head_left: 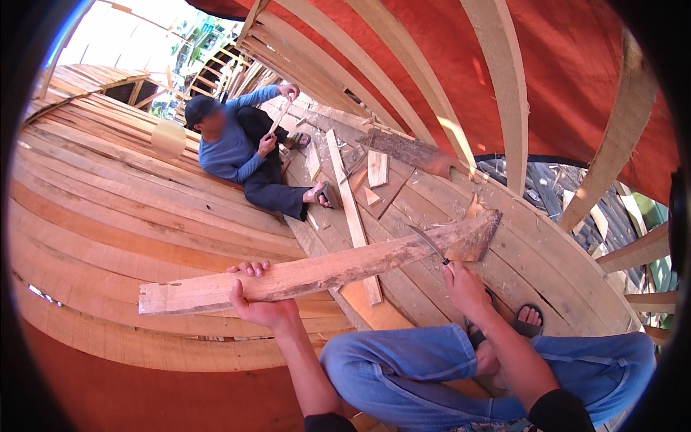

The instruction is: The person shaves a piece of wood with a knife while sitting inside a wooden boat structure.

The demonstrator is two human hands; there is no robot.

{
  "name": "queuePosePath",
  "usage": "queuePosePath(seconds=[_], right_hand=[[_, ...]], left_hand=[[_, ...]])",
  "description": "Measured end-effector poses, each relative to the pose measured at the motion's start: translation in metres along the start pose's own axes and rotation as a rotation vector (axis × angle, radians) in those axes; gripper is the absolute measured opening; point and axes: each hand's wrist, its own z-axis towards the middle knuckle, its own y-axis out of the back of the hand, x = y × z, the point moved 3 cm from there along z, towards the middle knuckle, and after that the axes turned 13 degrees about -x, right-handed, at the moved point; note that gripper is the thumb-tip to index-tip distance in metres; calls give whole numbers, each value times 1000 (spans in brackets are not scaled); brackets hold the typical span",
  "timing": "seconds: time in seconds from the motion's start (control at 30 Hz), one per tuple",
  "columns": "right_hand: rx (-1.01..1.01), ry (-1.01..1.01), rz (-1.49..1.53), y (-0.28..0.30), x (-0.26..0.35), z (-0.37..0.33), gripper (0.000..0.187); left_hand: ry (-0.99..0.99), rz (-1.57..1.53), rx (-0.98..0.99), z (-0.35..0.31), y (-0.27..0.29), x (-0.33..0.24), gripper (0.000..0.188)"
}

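A long piece of timber (324,270) lies slantwise in front of the person, above the plank floor (547,263). Its sawn, narrower end points to the left, past the left edge of the floor and over the curved planks (144,209). Its wider end, with dark bark along the side, is at the right, above the middle of the floor; whether this end rests on the floor, I cannot tell.

The left hand (266,309) is grasping the timber nearer to its left end: the palm is at the lower edge, and the fingertips appear at the upper edge. The right hand (464,284) is closed around the handle of a knife (430,243). The blade is directed up and to the left, across the timber near its wider end; I cannot tell if it is touching the wood.

Under the timber passes a narrow board (350,201), lying on the floor near its left edge. To the right of this board are a short wooden block (377,168) and a small triangular offcut (371,195). A bark-covered slab (407,149) lies behind them, close to the far right edge of the floor, where upright curved ribs (504,72) stand before a red sheet (568,86). Beyond the left end of the timber, a co-worker (230,147) in a blue shirt sits and holds a thin wooden strip (281,117) with both hands.
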Motion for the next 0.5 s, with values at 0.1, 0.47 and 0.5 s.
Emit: queuePosePath(seconds=[0.1, 0.47, 0.5], right_hand=[[10, -53, 53, 9, -10, 4, 36], [-47, -91, 88, -3, -32, 0, 38], [-51, -66, 131, -9, -27, -2, 39]], left_hand=[[-5, 8, -8, -2, -6, -1, 22], [-9, 11, -18, 5, 7, 3, 17], [-15, 13, -20, 4, 6, 3, 17]])
